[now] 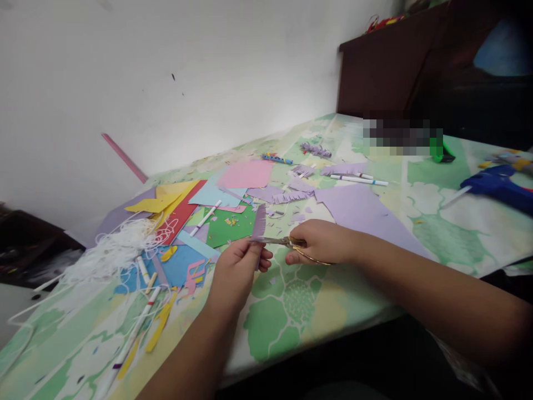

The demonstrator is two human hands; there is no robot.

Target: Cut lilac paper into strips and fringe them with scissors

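Between the fingers and thumb of my left hand [239,266] stands a narrow purple paper strip [260,219], its edge snipped into a fringe. My right hand [318,241] is closed round the handles of gold-coloured scissors [287,241]. Their blades reach left to the strip, just above my left thumb; whether they are parted I cannot tell. Beyond my hands lie more fringed purple strips [293,196] among small paper scraps. A large purple sheet [366,214] rests past my right hand, with white markers [358,180] behind it.
Tangled white cord [119,250] covers the table's left side, near coloured paper sheets [245,174] and yellow scraps [161,322]. A blue glue gun [499,186] lies at the right. The patterned tablecloth [287,316] ends in front of me; a white wall [233,72] stands behind.
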